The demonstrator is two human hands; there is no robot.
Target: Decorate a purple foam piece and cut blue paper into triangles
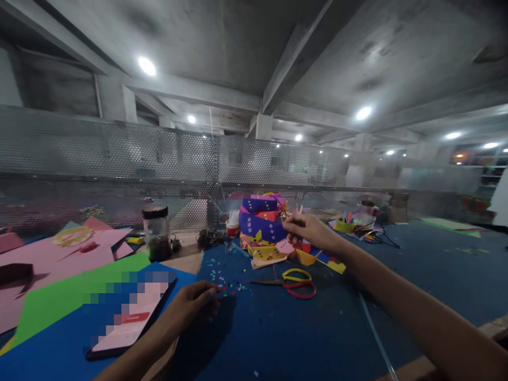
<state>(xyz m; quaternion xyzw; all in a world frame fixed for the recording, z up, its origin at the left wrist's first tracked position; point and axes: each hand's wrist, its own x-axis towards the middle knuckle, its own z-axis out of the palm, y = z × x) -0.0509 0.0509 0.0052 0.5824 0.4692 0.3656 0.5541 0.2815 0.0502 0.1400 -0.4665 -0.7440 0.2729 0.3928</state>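
Note:
My right hand [305, 230] reaches to a pile of coloured paper bands, its thumb and fingertips pinched together at the edge of a purple paper band [260, 226] dotted with small squares. What the pinch holds, if anything, is too small to make out. Low over the blue table, my left hand [198, 299] has its fingers curled together beside scattered paper bits [228, 288]; anything between them is hidden. Scissors [299, 283] with one yellow and one red handle loop lie between my hands. A yellow paper band [268, 253] sits at the front of the pile.
A phone [137, 317] lies on blue and green sheets [79, 288] at left. Behind are a dark-lidded jar [156, 233], a red-and-white cup [232, 225] and black cable [214, 238]. A clear tube [375, 330] crosses the right side. Perforated metal panels [178, 159] stand behind.

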